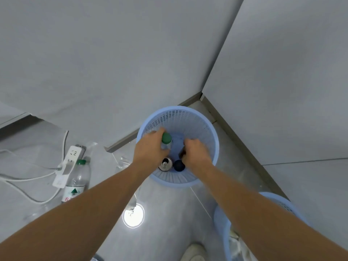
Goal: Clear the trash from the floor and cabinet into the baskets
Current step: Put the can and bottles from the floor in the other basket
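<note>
A light blue mesh basket (211, 132) stands on the floor in the wall corner. Over its mouth my left hand (150, 147) grips a clear plastic bottle with a green cap (166, 138), cap pointing up. My right hand (195, 153) hangs inside the basket with curled fingers round something small and dark that I cannot make out. On the basket's bottom stand a metal can (165, 164) and a dark blue round cap or ball (178, 165).
A second blue basket (222, 223) stands at the lower right, partly behind my right arm. On the floor at left lie a clear bottle with a green cap (77, 179), a white power strip (67, 162) with cables, and clear plastic wrap (122, 161).
</note>
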The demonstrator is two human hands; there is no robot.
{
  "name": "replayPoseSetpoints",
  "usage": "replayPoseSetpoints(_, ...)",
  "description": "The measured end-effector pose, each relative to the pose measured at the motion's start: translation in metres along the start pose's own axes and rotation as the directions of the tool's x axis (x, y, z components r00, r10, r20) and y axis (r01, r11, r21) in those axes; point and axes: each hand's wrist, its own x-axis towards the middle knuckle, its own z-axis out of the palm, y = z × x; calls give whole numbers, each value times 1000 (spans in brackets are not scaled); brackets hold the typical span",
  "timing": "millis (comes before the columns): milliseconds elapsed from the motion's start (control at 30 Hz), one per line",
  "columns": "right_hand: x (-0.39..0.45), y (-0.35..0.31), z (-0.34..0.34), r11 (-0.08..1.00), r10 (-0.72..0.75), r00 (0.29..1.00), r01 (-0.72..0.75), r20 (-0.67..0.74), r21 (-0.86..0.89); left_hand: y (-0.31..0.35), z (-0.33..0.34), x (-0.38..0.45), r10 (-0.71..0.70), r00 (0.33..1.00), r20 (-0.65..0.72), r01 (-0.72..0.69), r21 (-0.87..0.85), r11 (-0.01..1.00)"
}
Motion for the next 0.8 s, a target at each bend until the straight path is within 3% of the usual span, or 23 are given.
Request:
replayPoseSetpoints(200,1,-2,-4,1000,29,999,-29,-23,13,0,4,0,-17,1000,11,16,87,996)
replayPoseSetpoints(300,-17,-21,-20,994,-29,985,47,-171,103,1,-17,-13,73,996,-53,-70,63,996)
replayPoseSetpoints(433,-58,-75,-30,963,-160,906,230,-392,138,-13,-58,-56,145,974,-176,-159,-67,985)
replayPoseSetpoints(600,-120,-156,-12,916,-259,826,375,-501,144,-86,-100,-146,-9,962,-271,-44,-188,981)
replayPoseSetpoints(800,-166,-242,79,885,-311,900,391,-306,252,-206,-125,-253,-267,934,-237,211,-234,949)
